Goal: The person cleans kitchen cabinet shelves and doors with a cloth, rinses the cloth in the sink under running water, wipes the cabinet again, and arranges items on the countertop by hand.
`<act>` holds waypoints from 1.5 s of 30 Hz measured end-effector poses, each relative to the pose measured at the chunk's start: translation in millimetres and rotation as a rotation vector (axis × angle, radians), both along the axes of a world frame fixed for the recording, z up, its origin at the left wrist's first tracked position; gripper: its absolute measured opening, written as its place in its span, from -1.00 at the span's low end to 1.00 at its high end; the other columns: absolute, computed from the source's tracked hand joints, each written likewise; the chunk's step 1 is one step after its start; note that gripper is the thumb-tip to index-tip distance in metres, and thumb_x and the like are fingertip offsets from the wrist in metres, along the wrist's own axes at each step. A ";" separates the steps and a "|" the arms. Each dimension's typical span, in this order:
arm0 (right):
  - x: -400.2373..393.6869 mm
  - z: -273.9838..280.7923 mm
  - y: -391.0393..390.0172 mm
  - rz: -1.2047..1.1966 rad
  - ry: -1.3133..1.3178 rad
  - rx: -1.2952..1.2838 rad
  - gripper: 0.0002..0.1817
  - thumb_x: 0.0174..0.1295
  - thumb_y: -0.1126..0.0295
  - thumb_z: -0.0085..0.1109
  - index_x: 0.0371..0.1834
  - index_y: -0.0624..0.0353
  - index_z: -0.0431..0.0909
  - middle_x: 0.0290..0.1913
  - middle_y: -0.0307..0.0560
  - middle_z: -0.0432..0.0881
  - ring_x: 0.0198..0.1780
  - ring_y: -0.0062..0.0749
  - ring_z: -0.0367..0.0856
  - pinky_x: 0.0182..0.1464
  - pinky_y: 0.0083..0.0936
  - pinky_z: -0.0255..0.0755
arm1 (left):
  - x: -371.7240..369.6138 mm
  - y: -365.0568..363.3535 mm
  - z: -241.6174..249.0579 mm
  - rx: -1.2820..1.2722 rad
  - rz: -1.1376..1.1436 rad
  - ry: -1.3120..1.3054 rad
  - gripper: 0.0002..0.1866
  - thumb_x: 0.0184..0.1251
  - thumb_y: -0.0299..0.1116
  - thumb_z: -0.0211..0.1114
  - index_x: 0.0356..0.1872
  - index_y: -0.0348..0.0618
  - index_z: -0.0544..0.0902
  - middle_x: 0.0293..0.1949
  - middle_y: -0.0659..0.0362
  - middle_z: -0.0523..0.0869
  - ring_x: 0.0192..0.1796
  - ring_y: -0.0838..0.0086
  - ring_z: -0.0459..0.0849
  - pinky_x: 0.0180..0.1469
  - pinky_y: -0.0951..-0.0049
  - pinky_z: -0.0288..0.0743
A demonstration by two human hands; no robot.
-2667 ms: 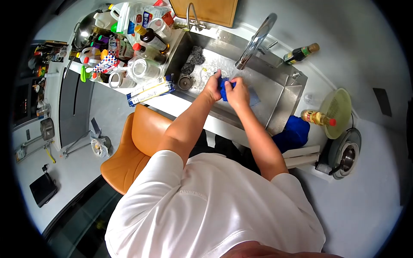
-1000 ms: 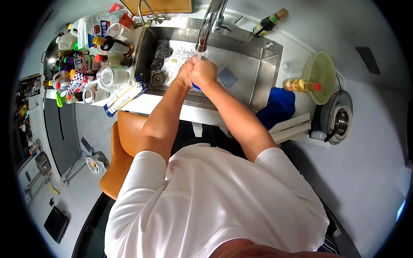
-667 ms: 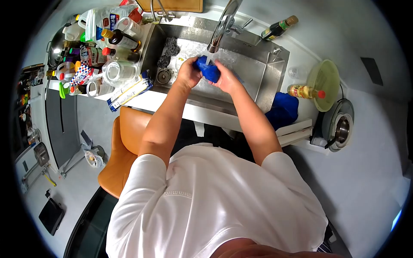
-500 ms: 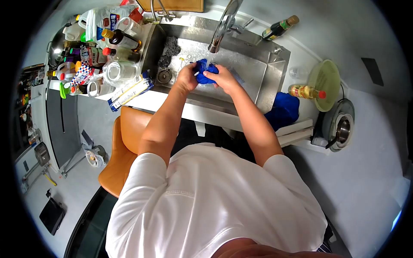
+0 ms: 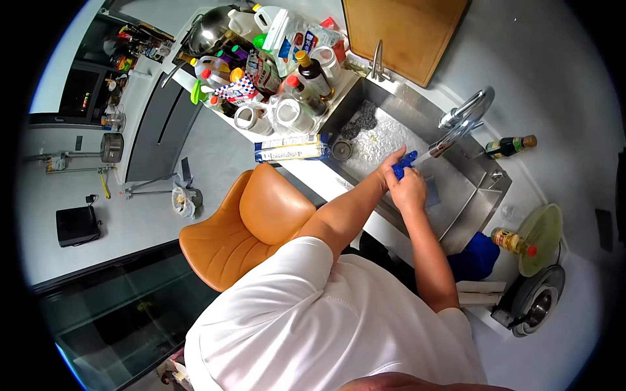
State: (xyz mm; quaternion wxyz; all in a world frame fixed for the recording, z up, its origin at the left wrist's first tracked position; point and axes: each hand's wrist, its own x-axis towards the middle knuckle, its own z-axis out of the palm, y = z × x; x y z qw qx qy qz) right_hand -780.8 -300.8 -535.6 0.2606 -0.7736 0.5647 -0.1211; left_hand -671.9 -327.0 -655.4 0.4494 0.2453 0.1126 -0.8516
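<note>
Both hands are together over the steel sink (image 5: pixel 456 225), squeezing a wet blue cloth (image 5: pixel 404 165) between them. My left hand (image 5: pixel 390 166) wraps the cloth from the left, and my right hand (image 5: pixel 410 188) grips it from below and the right. Just right of the cloth is the curved faucet (image 5: pixel 460 127), its spout close to the hands. Water and suds cover the sink floor. A dark grey mesh scrubber (image 5: pixel 360 121) lies in the sink's upper left corner, above the round drain (image 5: pixel 341 150).
Bottles and jars (image 5: pixel 291 114) crowd the counter left of the sink, with a long packet (image 5: pixel 291 148) at its edge. Right are a blue cloth bundle (image 5: pixel 476 256), an oil bottle (image 5: pixel 512 241) and a green basket (image 5: pixel 542 238). An orange chair (image 5: pixel 274 205) stands lower left.
The camera view has turned, so the sink now slants down to the right. The blue cloth is bunched smaller, and my hands have closed more tightly around it.
</note>
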 end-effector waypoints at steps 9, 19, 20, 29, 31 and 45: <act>-20.9 -98.5 -54.8 -0.327 -0.046 0.243 -0.29 0.46 -0.24 0.03 -0.26 0.30 0.77 -0.21 0.33 0.78 -0.14 0.17 0.79 -0.01 0.03 0.62 | -12.4 -5.7 36.6 0.140 -0.022 -0.393 -0.57 0.59 0.08 0.14 -0.24 -0.09 0.66 -0.32 0.08 0.78 -0.34 0.21 0.79 -0.22 0.09 0.74; -27.9 -87.5 -37.8 -0.323 -0.655 0.149 -0.28 0.34 -0.06 0.42 0.23 0.39 0.49 0.11 0.39 0.66 0.13 0.10 0.68 0.21 -0.10 0.51 | 13.2 10.4 24.7 -0.079 0.052 -0.504 -0.74 0.60 -0.23 0.31 0.13 -0.10 0.60 -0.07 0.19 0.77 -0.07 0.43 0.78 -0.02 0.35 0.73; -20.7 -46.3 -27.7 -0.280 -0.578 0.110 -0.50 0.31 0.07 0.46 0.06 0.27 0.59 0.04 0.21 0.70 0.05 -0.05 0.70 0.13 -0.17 0.55 | 13.6 7.3 17.9 -0.016 0.084 -0.513 -0.73 0.64 -0.20 0.26 0.14 -0.11 0.58 -0.06 0.17 0.77 -0.05 0.40 0.78 0.02 0.32 0.73; 5.7 -12.9 -4.5 -0.124 -0.157 -0.250 -0.48 0.29 -0.15 0.36 -0.19 0.16 0.68 -0.31 0.15 0.71 -0.26 0.20 0.76 -0.23 0.02 0.64 | 6.6 -5.0 -53.2 -0.093 0.081 0.229 -0.49 0.66 0.20 0.02 0.00 -0.07 0.63 -0.08 -0.15 0.74 -0.05 -0.09 0.74 0.12 -0.11 0.65; 8.7 -17.9 -18.4 -0.166 -0.182 -0.282 -0.50 0.36 -0.12 0.29 -0.19 0.18 0.71 -0.31 0.17 0.74 -0.21 0.20 0.78 -0.14 0.04 0.64 | -12.0 3.9 -12.9 -0.200 0.196 -0.015 -0.51 0.67 0.13 -0.02 0.10 -0.03 0.67 -0.07 -0.07 0.79 -0.02 0.03 0.77 0.16 0.00 0.66; -52.3 -55.0 -75.3 -0.227 -0.891 0.870 -0.58 0.50 0.06 0.31 0.06 0.25 0.65 -0.07 -0.11 0.76 -0.13 -0.47 0.75 -0.06 -0.44 0.64 | 27.1 22.7 61.4 -0.026 -0.196 -0.583 -0.51 0.74 0.11 -0.13 0.34 0.03 0.51 0.09 0.08 0.70 0.01 0.24 0.69 0.02 0.15 0.63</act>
